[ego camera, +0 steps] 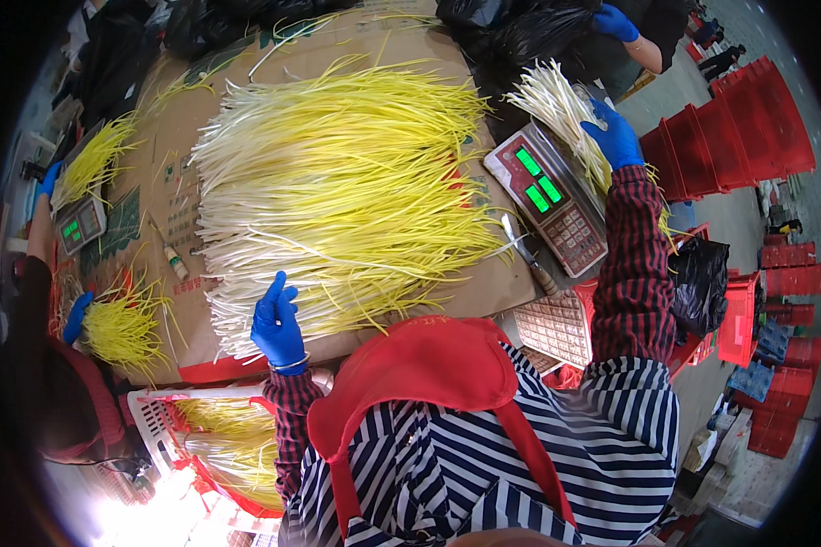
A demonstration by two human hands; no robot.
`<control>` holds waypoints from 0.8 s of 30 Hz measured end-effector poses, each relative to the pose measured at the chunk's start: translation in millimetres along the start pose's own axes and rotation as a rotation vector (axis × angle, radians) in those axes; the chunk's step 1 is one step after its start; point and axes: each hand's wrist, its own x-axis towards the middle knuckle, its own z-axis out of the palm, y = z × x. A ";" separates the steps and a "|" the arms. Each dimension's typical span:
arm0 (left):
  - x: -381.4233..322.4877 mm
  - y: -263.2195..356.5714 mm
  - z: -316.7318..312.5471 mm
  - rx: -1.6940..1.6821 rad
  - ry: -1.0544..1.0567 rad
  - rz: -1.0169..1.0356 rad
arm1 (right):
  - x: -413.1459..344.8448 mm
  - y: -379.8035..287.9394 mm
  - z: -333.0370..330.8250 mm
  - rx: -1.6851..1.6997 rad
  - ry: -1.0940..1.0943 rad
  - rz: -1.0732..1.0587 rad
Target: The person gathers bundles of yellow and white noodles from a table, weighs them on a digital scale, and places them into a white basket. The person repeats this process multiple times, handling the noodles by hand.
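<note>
A broad layer of yellow chives (pixel 342 198), white at the stalk ends, lies on a cardboard-covered table (pixel 171 157). My left hand (pixel 278 325), in a blue glove, is over the layer's near left corner with no stalks in it. On the right, my blue-gloved right hand (pixel 616 137) touches a bundle of yellow chives (pixel 561 109) lying across a digital scale (pixel 547 198). Thumb and fingers are spread at the bundle's side; whether they grip it is unclear. The scale's green display is lit. A knife (pixel 530 256) with a wooden handle lies left of the scale.
At left, a co-worker's gloved hand (pixel 51 179) is at chives on a second scale (pixel 81 225). Another gloved hand (pixel 616 22) touches a black plastic bag (pixel 540 34). A white basket (pixel 154 424) holds chives below the table. Red crates (pixel 732 130) are stacked at right.
</note>
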 end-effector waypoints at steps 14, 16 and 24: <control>-24.2 -20.5 -11.7 -0.002 -0.113 -0.137 | -8.1 -142.8 54.7 -0.075 0.259 -0.215; -27.5 -24.0 -11.1 0.041 -0.083 -0.105 | -27.8 -194.2 80.4 0.174 0.094 -0.293; -29.3 -16.8 9.7 0.201 -0.088 0.095 | -126.8 -406.8 208.1 0.161 -0.363 -0.717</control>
